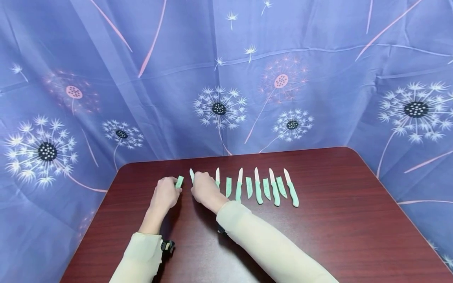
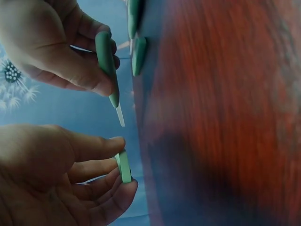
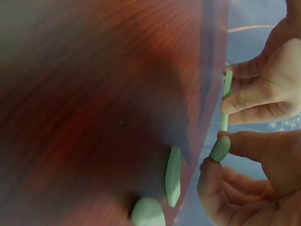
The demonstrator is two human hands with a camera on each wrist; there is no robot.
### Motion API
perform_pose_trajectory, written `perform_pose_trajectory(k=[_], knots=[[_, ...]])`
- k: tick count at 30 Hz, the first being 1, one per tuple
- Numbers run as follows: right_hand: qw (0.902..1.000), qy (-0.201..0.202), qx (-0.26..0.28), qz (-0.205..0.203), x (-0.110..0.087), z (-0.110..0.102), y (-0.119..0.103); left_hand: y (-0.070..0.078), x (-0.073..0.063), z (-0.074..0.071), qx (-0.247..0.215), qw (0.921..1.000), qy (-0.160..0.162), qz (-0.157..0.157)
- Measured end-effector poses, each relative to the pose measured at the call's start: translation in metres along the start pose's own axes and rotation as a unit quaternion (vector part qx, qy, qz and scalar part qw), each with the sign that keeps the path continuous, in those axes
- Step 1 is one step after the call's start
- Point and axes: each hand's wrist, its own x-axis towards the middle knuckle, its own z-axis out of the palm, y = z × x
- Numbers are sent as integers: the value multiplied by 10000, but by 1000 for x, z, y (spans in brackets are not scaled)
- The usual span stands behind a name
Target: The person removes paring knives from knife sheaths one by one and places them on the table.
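Note:
My left hand pinches a mint-green knife sheath between thumb and fingers, held above the left part of the table. Just to its right, my right hand grips a small paring knife by its green handle, its pale blade pointing away from me. In the left wrist view the knife handle lies between the right thumb and fingers, and the blade tip is apart from the sheath. The right wrist view shows the handle's butt end in front of the sheath.
Several more green-handled paring knives lie in a row to the right, blades pointing away, with green sheaths between them. My right forearm crosses the dark red wooden table. A blue dandelion-patterned cloth hangs behind.

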Motion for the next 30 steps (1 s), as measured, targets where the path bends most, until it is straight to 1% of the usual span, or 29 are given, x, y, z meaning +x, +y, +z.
perform_pose_trajectory(k=[3,8,12,15,22,26,30], knots=[[10000,-38,-25,-4,6,8,-4,-3,4,2,-40,9999,-74,-60],[9998,-45,-177,-42,10,17,-11,-7,8,6,-31,9999,-150,-59],[9999,-27,-135,66,13,22,-16,-9,11,10,-22,9999,-137,-11],[9997,-88,-102,193,15,25,-19,-10,12,14,3,9999,-121,33],[9994,-160,-156,253,16,26,-20,-10,14,17,70,9998,-185,39],[9992,-180,-196,293,14,24,-21,-11,14,18,62,9999,-144,49],[9989,-306,-195,282,13,23,-21,-11,13,18,51,9999,-116,37]])
